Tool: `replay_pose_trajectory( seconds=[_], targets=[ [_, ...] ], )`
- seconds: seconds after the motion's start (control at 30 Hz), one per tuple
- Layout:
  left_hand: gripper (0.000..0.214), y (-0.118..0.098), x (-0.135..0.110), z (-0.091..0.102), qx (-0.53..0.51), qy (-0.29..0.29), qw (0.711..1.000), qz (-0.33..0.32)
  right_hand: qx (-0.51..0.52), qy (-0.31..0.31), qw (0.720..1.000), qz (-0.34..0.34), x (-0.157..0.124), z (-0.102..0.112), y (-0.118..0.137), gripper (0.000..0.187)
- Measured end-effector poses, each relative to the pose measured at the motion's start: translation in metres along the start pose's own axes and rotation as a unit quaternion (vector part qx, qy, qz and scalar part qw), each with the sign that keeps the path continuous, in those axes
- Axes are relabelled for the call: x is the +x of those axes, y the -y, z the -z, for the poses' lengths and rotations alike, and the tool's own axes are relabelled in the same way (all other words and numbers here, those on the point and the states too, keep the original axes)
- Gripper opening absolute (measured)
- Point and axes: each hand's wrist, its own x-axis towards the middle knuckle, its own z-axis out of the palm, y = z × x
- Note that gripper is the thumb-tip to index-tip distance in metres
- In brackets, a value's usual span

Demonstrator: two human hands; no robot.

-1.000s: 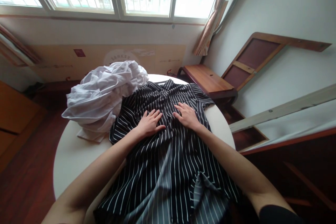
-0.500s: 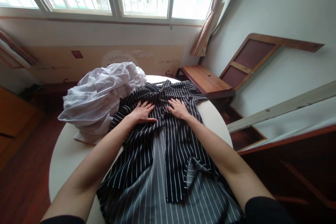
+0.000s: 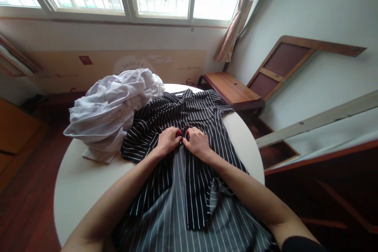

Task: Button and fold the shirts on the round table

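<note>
A black shirt with white stripes (image 3: 189,114) lies spread over a round white table (image 3: 79,181), its front open so the grey inside shows near me. My left hand (image 3: 168,140) and my right hand (image 3: 197,141) sit side by side at the middle of the shirt. Both have their fingers curled, pinching the two front edges of the fabric where they meet.
A crumpled white garment (image 3: 113,104) is heaped on the table's far left, touching the striped shirt. A wooden bench (image 3: 232,90) stands beyond the table on the right, with wooden frames (image 3: 286,63) leaning on the wall. Windows run along the far wall.
My hands were lying flat and apart on the shirt's chest. They have drawn back toward me, come together and closed on the front edges.
</note>
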Motion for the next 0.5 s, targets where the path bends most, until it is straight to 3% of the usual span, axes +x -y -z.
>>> replay_pose_trajectory(
  seconds=[0.23,0.37,0.5],
  targets=[
    [0.013,-0.002,0.005,-0.007,-0.018,-0.008,1.000,0.018,0.020,0.011,1.000,-0.018,0.009,0.006,-0.007,0.009],
    [0.011,-0.003,0.008,-0.006,-0.040,0.003,0.999,0.033,0.156,0.012,0.986,-0.060,0.015,0.009,-0.021,0.008],
    [0.015,-0.004,0.008,-0.005,-0.042,-0.007,0.999,0.028,0.340,0.001,0.936,-0.097,0.019,0.005,-0.034,0.010]
  ],
)
